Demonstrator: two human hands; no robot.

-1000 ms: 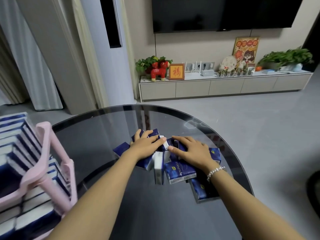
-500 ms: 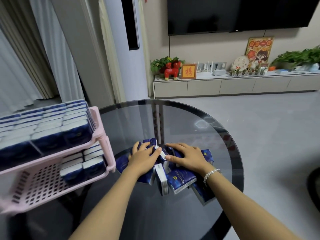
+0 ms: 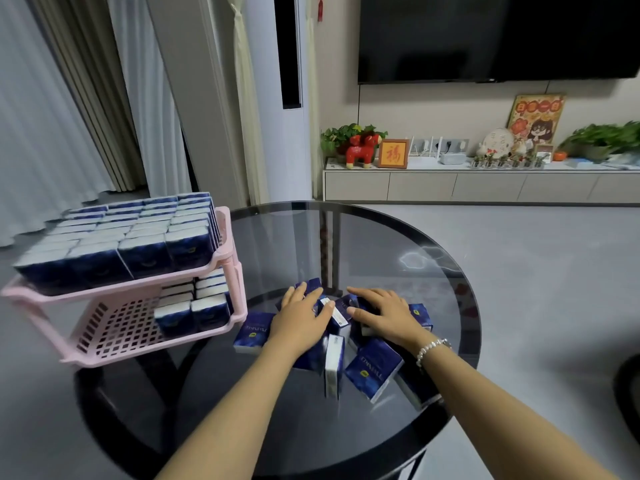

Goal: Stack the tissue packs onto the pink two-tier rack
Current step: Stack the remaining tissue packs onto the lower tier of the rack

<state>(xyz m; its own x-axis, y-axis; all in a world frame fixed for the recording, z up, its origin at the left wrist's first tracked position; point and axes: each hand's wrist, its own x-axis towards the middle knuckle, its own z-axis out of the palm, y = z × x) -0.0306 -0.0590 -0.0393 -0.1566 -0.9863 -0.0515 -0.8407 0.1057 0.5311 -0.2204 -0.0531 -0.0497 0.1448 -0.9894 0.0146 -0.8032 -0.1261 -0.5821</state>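
Several dark blue tissue packs (image 3: 374, 368) lie in a loose heap on the round glass table (image 3: 346, 244). My left hand (image 3: 300, 315) rests flat on the heap's left side, fingers fairly straight. My right hand (image 3: 384, 315) rests on the right side with fingers spread over the packs. One pack (image 3: 251, 332) lies apart at the left of the heap. The pink two-tier rack (image 3: 221, 258) stands at the table's left edge. Its top tier is filled with packs (image 3: 138, 237); the bottom tier holds a few packs (image 3: 194, 306) at its right end, the rest bare grid.
A low TV cabinet (image 3: 485, 185) with plants, a red figurine and frames runs along the back wall under a dark TV (image 3: 498, 36). Curtains (image 3: 52, 116) hang at the left. Grey floor lies to the right of the table.
The view has swung left, bringing the whole rack into sight. Both hands stay on the heap of packs in nearly the same pose.
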